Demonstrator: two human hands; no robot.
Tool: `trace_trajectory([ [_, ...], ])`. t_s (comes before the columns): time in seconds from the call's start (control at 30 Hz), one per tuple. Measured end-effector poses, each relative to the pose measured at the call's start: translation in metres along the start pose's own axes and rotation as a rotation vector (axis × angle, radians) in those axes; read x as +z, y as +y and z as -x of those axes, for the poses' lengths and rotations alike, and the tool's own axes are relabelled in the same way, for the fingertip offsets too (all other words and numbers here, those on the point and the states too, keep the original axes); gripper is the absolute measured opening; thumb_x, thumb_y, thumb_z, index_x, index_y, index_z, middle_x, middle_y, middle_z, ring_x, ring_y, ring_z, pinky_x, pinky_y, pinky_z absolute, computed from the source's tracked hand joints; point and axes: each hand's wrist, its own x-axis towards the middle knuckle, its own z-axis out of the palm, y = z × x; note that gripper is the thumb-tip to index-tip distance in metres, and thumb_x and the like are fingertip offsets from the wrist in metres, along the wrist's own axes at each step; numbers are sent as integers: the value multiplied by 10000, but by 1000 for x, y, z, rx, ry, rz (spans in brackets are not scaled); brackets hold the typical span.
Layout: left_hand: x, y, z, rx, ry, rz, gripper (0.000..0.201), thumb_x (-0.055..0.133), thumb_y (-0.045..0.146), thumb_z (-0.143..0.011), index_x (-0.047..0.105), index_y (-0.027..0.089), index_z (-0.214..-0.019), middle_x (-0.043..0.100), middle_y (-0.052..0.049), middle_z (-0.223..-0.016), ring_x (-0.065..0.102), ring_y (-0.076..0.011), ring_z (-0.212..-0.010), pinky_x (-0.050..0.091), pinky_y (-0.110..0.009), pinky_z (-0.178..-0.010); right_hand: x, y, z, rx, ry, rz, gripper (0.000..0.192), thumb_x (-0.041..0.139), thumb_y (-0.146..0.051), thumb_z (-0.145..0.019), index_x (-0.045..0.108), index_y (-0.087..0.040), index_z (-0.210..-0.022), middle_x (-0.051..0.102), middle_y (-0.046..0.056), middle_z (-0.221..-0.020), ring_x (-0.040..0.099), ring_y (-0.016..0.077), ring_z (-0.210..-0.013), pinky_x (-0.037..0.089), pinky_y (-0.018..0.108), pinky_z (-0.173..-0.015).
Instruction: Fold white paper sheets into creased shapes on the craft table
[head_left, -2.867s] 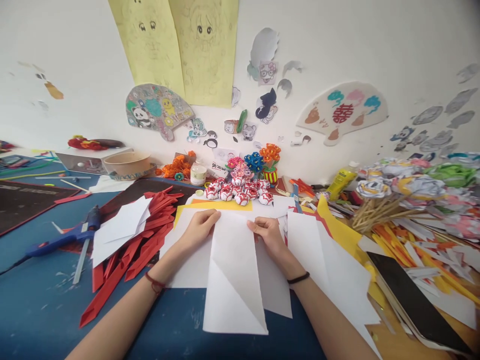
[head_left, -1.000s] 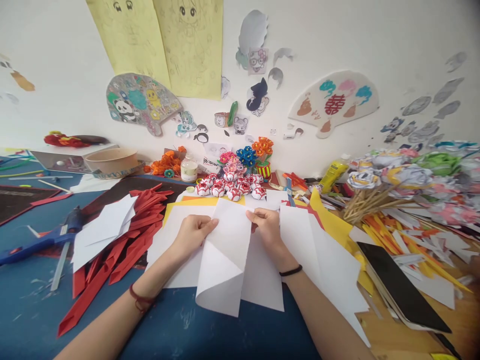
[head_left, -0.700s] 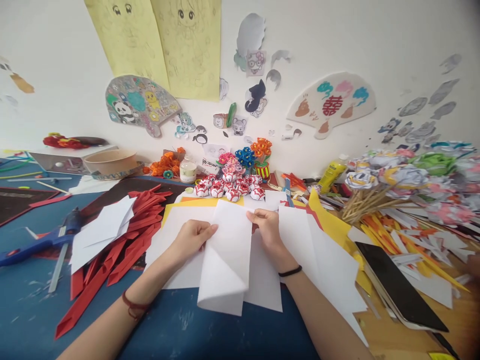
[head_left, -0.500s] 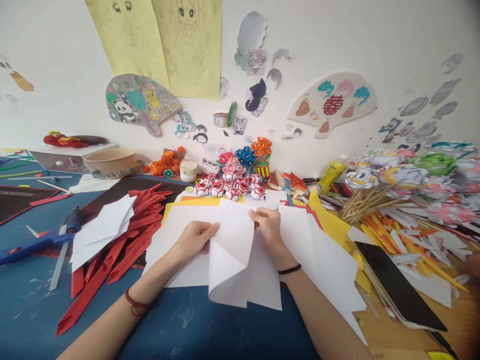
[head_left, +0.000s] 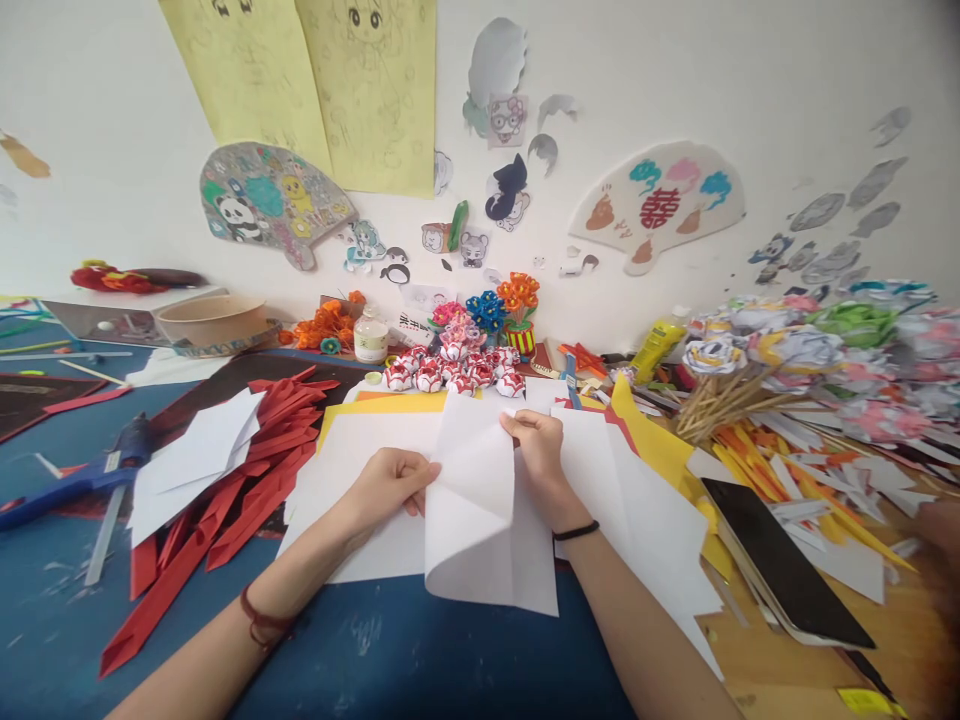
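While both hands work it, one white paper sheet (head_left: 480, 520) lies mid-fold at near centre of the blue table (head_left: 360, 660). Left hand (head_left: 386, 480) presses its left edge with fingers together; right hand (head_left: 538, 450) pinches the far corner. One blue glue gun (head_left: 75, 478) lies far left, one black tablet (head_left: 780, 560) right.

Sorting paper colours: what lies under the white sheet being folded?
Under the folded sheet lie more white sheets, yellow paper behind them, and blue table. Anything directly beneath is covered.
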Motion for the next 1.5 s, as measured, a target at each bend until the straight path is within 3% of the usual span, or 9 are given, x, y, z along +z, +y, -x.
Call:
trace_trajectory([
  [0.1, 0, 1, 0, 14, 47, -6, 438, 639, 529, -742, 506, 167, -533, 505, 23, -439, 462, -94, -416, 381, -217, -442, -1, -1, -1, 6, -18, -9, 406, 696, -390, -639, 397, -207, -434, 378, -48, -437, 381, 108, -443, 300, 248, -442],
  [0.3, 0, 3, 2, 2, -41, 48, 453, 632, 562, -740, 509, 163, -563, 498, 24, -487, 469, -95, -461, 402, -218, -463, -4, -5, -2, -11, -27, -22, 392, 677, -382, -671, 409, -205, -447, 400, -43, -436, 398, 109, -436, 318, 248, -446],
  [0.47, 1, 3, 2, 123, 77, -119, 466, 615, 539, -763, 476, 163, -527, 472, 32, -424, 438, -82, -412, 336, -207, -448, -7, -4, -5, -14, -43, -79, 350, 700, -339, -671, 469, -193, -452, 436, -41, -439, 416, 107, -434, 326, 249, -458],
  [0.67, 6, 5, 4, 18, -98, 37, 448, 598, 578, -756, 555, 156, -612, 539, 6, -535, 481, -109, -475, 407, -229, -462, -9, -7, -7, 15, -46, -124, 359, 719, -335, -646, 470, -191, -433, 417, -46, -429, 402, 104, -426, 305, 247, -435],
  [0.87, 3, -9, -4, 114, -14, -138, 484, 582, 577, -769, 491, 158, -545, 470, 28, -439, 444, -93, -409, 273, -209, -425, -13, -9, -12, 17, -69, -130, 345, 746, -347, -610, 500, -186, -429, 439, -40, -427, 406, 103, -413, 317, 251, -430],
  [1.1, 3, -8, -1, 41, -165, -66, 479, 584, 567, -779, 450, 163, -558, 478, 34, -474, 466, -89, -425, 309, -198, -435, -16, -8, -14, 17, -35, -97, 339, 734, -344, -621, 505, -178, -435, 440, -48, -424, 422, 97, -411, 324, 233, -428],
  [1.23, 0, -10, -3, 97, -93, -179, 469, 577, 543, -791, 429, 168, -551, 434, 53, -424, 403, -67, -375, 252, -192, -413, -19, -11, -16, 11, -47, -72, 316, 727, -340, -626, 526, -174, -446, 474, -41, -425, 442, 103, -388, 341, 237, -420],
  [1.37, 0, -9, -3, 104, -61, -229, 465, 539, 557, -811, 431, 173, -572, 460, 47, -445, 465, -88, -395, 301, -194, -419, -18, -11, -15, -27, -36, -33, 311, 715, -338, -643, 529, -175, -456, 490, -40, -422, 453, 103, -378, 334, 233, -414],
  [1.5, 3, -4, -1, 61, -38, -202, 473, 516, 583, -821, 523, 153, -625, 517, 22, -470, 485, -99, -411, 306, -199, -409, -15, -13, -11, -55, -49, -17, 322, 705, -353, -660, 524, -178, -459, 497, -40, -426, 469, 106, -396, 354, 231, -428],
])
